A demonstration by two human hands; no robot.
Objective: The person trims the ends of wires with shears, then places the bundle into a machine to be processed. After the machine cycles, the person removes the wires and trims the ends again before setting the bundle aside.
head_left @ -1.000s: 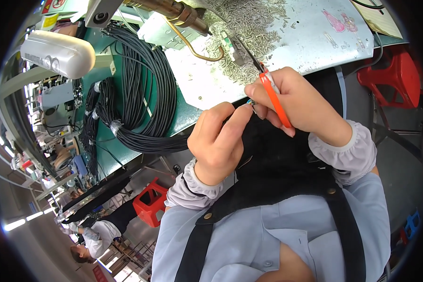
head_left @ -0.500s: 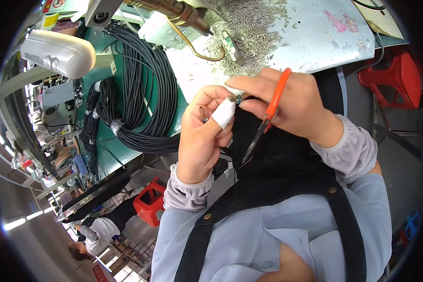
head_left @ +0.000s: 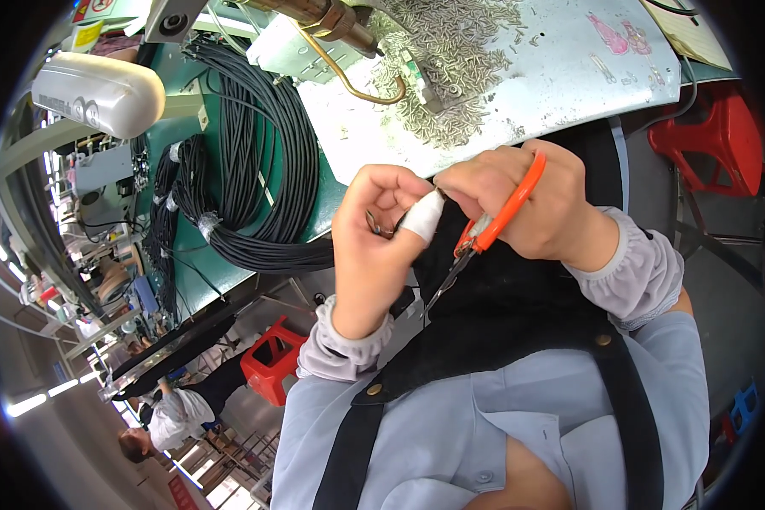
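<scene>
Close to the worktable's front edge, my left hand (head_left: 374, 234) is closed, white tape (head_left: 422, 216) wrapped round its thumb. A small metal piece (head_left: 374, 223) shows among its curled fingers. My right hand (head_left: 531, 200) carries a pair of orange-handled scissors (head_left: 512, 206), hooked in the hand with the dark pointed blades slanting down over the black apron. Thumb and forefinger of that hand are pinched against the left fingertips. What lies between the fingertips is too small and covered to make out.
Ahead, a heap of small metal pins (head_left: 450, 68) covers part of the pale board (head_left: 561, 89), beneath a machine nozzle (head_left: 357, 38). Black cable coils (head_left: 268, 161) lie on the green tabletop at left. Red stools (head_left: 710, 140) stand right and lower left; another person (head_left: 178, 416) is beyond.
Both hands have drawn slightly nearer to me, the fingertips closing together. The right hand has turned, so the scissors' handle shifts right and the blades tilt further. The small piece at the fingertips is now hidden.
</scene>
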